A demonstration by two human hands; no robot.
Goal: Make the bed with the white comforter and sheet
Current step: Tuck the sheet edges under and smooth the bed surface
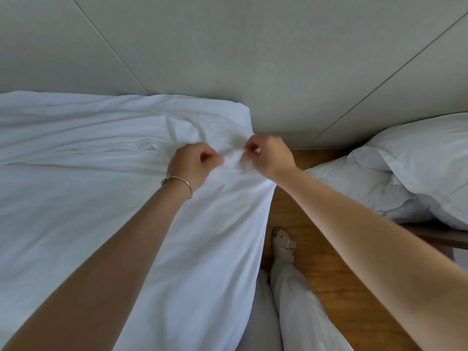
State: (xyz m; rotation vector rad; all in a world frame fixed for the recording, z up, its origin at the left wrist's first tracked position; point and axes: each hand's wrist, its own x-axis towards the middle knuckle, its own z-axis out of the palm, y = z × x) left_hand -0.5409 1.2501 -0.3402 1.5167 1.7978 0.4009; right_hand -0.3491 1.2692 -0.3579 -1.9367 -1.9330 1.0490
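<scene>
Both bare forearms reach forward from the bottom corners of the view and meet over the near corner of the bed. On the left wrist sits a thin bracelet (181,182). The left hand (193,167) is curled, its fingers and thumb pinching a raised fold of the white sheet (76,198). The right hand (269,155) is curled too, thumb and fingers gripping the same bunched fold from the other side. The two hands are close together, with a small ridge of cloth lifted between them.

No containers show in the view.

The white sheet covers the bed (50,117) on the left, spreading from the pale panelled wall (228,46) down to the bottom edge of the picture. It is mostly smooth, with long shallow creases running across it and tighter wrinkles fanning out from the pinched spot. Its right edge hangs over the side of the bed towards the wooden floor (326,274). At the right, well apart from the hands, a rumpled white comforter (359,183) lies heaped with a white pillow (425,148) resting on it. Below the hands, a leg in light trousers (296,312) and a foot in a pale sandal (285,245) stand on the floor just beside the bed.
</scene>
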